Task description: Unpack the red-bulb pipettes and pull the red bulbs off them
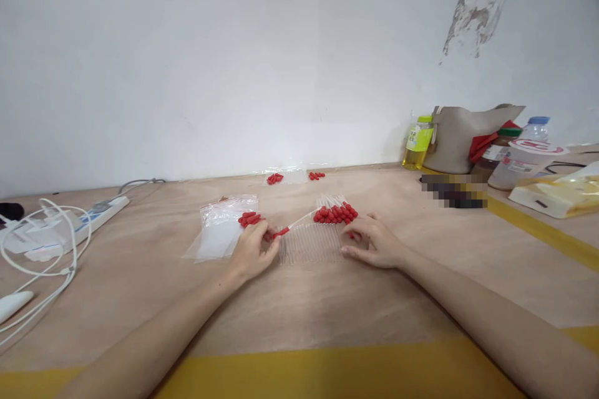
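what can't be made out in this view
Head view:
Pixelated patch blurs whatever lies before the beige bag.
Left hand: fingers cover the end of the red-capped tube it pinches.
Right hand: fingers hide whether it grips anything at the pile of red-capped tubes.
Yellow bottle: label too small to read.
White cable: cut by left edge.

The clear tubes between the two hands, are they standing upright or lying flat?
Lying flat: the clear tubes rest side by side on the table.

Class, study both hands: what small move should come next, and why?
Probably lay the dropper pinched in the left hand onto the red-tipped pile: its red cap looks fitted, and its tube points there, beside the right hand.
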